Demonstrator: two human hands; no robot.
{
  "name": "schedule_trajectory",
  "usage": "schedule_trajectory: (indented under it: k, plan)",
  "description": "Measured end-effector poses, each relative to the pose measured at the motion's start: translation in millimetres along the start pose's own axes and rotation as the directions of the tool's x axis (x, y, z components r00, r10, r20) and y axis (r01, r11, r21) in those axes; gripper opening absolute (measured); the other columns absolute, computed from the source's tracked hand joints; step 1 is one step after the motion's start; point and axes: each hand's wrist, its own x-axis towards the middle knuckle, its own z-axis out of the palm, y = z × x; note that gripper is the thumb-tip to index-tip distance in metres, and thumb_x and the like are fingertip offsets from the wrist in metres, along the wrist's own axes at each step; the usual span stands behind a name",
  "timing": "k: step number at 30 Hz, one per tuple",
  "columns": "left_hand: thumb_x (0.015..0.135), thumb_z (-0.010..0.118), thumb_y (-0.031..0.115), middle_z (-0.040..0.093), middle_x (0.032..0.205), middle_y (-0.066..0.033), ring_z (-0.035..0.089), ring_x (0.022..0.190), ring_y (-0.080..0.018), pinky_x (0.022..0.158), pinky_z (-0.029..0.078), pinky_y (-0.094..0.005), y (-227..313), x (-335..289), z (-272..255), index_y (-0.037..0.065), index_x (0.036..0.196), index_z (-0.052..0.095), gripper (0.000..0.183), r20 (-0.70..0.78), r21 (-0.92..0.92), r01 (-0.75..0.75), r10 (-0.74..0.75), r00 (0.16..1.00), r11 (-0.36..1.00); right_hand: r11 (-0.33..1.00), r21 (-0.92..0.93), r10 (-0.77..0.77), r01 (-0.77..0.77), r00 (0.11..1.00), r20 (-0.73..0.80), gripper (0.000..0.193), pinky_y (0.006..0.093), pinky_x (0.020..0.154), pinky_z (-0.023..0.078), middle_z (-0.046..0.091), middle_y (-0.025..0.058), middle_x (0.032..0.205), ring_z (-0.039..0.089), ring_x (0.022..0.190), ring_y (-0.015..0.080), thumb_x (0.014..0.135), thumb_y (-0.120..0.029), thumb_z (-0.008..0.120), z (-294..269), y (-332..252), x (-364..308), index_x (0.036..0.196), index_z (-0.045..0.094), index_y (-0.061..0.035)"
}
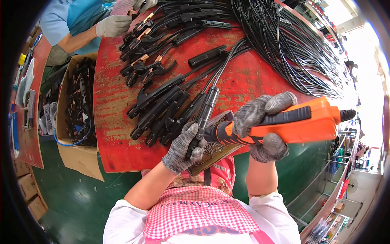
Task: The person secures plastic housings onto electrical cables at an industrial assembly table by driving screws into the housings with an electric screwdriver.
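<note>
Checked apron (199,211) at 6 o'clock; above it left hand (185,148), fingers clamped on a black clamp handle (206,110) at centre over a small tray of screws (215,148), while right hand (264,126), fingers wrapped tight, presses an orange power screwdriver (292,122) in from 3 o'clock. Risk: bit slips off and hits the left glove, or the handle twists, since it's gripped right beside the tip. Cable bundle (292,53) at 1 o'clock could snag; co-worker's gloved hand (113,25) at 11 o'clock is well apart.
</note>
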Motion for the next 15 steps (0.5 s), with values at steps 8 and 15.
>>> schedule_trajectory:
  k: [8, 15]
  plan:
    - [0.085, 0.054, 0.034, 0.056, 0.063, -0.004, 0.05, 0.04, -0.0096, 0.032, 0.038, -0.0179, 1.6, 2.5, -1.6, 0.016, 0.091, 0.05, 0.019, -0.026, 0.027, 0.019, -0.018, 0.999, 0.999, 0.993, 0.116, -0.006, -0.002, 0.997, 0.071, 0.042, 0.0322, 0.06, 0.049, 0.058, 0.0165, 0.078, 0.057, 0.065, 0.0204, 0.07, -0.014, 0.07, -4.5, 12.4, 4.5, 0.1, 0.043, -0.0027]
    - [0.085, 0.054, 0.034, 0.053, 0.064, -0.0026, 0.049, 0.04, -0.0089, 0.033, 0.038, -0.0187, 3.5, -6.7, 10.2, 0.016, 0.105, 0.04, 0.029, -0.136, 0.232, -0.052, 0.085, 0.987, 0.971, 0.998, -0.005, -0.065, 0.065, 0.984, -0.163, 0.041, 0.0307, 0.057, 0.045, 0.057, 0.0109, 0.088, 0.055, 0.061, 0.0177, 0.073, -0.019, 0.063, -7.1, -1.3, -15.7, 0.106, 0.044, -0.005]
